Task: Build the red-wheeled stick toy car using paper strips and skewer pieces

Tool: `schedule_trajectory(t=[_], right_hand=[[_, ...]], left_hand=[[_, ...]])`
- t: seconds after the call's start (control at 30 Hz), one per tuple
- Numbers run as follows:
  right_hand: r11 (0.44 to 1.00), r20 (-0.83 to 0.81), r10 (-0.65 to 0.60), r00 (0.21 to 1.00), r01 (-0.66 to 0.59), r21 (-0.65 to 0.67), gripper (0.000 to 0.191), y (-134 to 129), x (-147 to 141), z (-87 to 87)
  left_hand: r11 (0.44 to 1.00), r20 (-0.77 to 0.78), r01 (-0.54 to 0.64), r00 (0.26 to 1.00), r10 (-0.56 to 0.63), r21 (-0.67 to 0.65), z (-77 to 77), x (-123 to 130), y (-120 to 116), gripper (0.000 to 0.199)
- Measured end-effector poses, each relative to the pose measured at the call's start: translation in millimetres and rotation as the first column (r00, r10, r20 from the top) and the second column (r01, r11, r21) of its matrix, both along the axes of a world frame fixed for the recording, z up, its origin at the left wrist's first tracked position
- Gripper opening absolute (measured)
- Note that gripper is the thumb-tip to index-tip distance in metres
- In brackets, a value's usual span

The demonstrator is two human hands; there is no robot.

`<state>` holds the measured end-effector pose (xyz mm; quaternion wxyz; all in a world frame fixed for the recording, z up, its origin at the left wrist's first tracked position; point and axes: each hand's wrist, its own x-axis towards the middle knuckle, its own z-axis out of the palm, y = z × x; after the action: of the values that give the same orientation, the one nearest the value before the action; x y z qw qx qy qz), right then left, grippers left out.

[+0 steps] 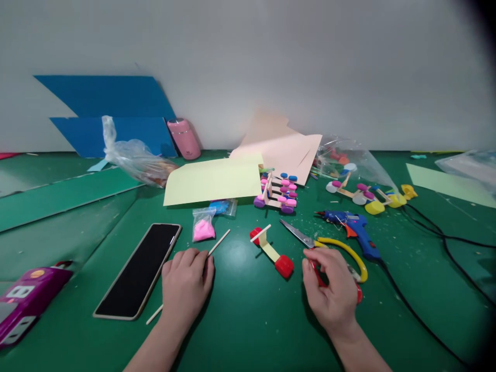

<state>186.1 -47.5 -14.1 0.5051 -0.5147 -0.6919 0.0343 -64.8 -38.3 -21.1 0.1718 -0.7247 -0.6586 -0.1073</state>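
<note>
My left hand [188, 287] lies low over a thin white stick [220, 242], fingers together and closed on it; the stick shows beyond the fingertips and behind the wrist. My right hand [329, 289] is curled around a red handle [318, 274] beside the scissors [343, 245], which have a silver blade and yellow grips; the palm hides part of them. Between my hands sits a small piece [270, 251] made of a pale flat stick with red ends and a short white stick across one end. A black phone [139, 271] is left of my left hand.
Behind are a pink clay bag [203, 230], yellow paper [213, 181] and stick models with pink and purple ends [277, 194]. On the right, a blue glue gun [360, 227] trails a black cable [411, 315]. A purple object [34, 294] lies far left.
</note>
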Motion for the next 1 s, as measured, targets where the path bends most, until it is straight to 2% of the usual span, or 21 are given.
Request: schedule_trajectory(t=[0.17,0.33,0.5,0.8,1.0], right_hand=[[0.986,-0.07,-0.147,0.987,0.152,0.073,0.017,2,7,-0.2],[0.963,-0.115,-0.228,0.967,0.242,0.119,0.014,4,14,-0.3],[0.952,-0.14,-0.253,0.957,0.272,0.139,0.013,6,15,1.5],[0.961,-0.191,-0.222,0.956,0.248,0.125,0.012,3,10,7.3],[0.939,-0.295,-0.256,0.921,0.31,0.152,0.01,1,9,9.4]], left_hand=[[1.0,-0.009,-0.027,1.0,0.027,-0.004,-0.9,1,1,0.025],[1.0,0.001,-0.007,1.0,0.007,-0.008,0.2,2,2,0.027],[1.0,0.018,0.0,1.0,0.0,0.009,1.7,1,1,0.026],[0.999,0.022,-0.035,0.999,0.035,0.005,2.2,2,1,0.025],[0.998,0.012,-0.062,0.998,0.062,-0.003,0.8,3,0,0.023]])
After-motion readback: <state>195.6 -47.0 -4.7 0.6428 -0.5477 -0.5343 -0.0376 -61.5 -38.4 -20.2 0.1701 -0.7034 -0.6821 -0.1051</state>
